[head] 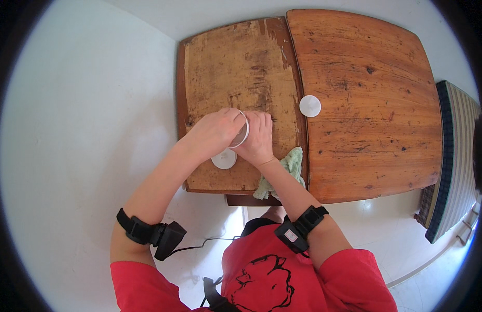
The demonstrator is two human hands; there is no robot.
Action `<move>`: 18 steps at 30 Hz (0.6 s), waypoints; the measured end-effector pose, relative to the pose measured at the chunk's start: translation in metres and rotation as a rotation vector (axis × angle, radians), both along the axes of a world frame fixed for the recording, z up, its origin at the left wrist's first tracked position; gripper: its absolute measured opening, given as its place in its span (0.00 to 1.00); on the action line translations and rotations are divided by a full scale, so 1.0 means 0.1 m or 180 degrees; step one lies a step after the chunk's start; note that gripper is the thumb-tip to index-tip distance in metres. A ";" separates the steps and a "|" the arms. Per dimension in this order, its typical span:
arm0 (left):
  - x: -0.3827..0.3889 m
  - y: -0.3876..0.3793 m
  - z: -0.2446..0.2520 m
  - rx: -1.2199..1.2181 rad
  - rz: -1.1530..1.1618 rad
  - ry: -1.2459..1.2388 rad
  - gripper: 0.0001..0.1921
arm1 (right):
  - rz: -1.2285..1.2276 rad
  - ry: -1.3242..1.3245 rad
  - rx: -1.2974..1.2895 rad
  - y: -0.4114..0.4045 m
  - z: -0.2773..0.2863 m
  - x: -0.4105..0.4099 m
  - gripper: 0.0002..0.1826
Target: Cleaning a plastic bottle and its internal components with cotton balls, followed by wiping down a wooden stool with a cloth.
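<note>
Over the worn wooden tabletop, my left hand [217,130] and my right hand [259,136] meet at a clear container [240,136] with a white rim. My right hand wraps its right side from outside, fingers curled. The left hand lies across the mouth and covers the left part of the rim; its fingertips are hidden, so I cannot tell whether they hold anything inside. Just below the hands, a white round lid [224,160] lies on the tabletop, partly overlapped by my left hand and the container. A pale green cloth [292,163] lies by my right forearm, partly beneath it.
Another white round lid [310,106] sits near the seam between the worn tabletop [229,70] and a varnished wooden tabletop [373,105]. A white wall [89,97] rises along the left. At far right is a striped cushion [457,156]. Black straps with devices circle both arms.
</note>
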State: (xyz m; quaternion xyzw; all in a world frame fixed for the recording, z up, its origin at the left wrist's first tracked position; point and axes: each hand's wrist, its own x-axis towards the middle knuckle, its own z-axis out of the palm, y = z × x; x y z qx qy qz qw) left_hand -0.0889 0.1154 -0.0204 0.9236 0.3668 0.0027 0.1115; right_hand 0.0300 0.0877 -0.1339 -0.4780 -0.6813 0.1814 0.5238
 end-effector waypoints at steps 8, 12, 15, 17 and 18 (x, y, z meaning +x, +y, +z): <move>-0.02 -0.04 0.07 -0.0237 0.0259 0.0312 0.16 | 0.0054 0.0083 -0.0119 -0.01 0.02 -0.02 0.40; 0.07 -0.06 0.32 -0.0308 0.0326 -0.0215 0.22 | 0.0084 0.0038 -0.0083 0.01 -0.08 0.01 0.40; 0.13 -0.08 0.36 -0.0196 0.0361 -0.0435 0.30 | 0.0193 0.0269 -0.0242 0.03 -0.09 0.02 0.39; 0.10 -0.04 0.32 0.0309 -0.0027 0.0018 0.34 | 0.0495 0.0302 -0.0248 0.04 -0.04 0.07 0.38; 0.08 -0.02 0.29 0.0303 -0.0016 0.0012 0.34 | 0.0506 0.0296 -0.0255 0.04 -0.01 0.08 0.38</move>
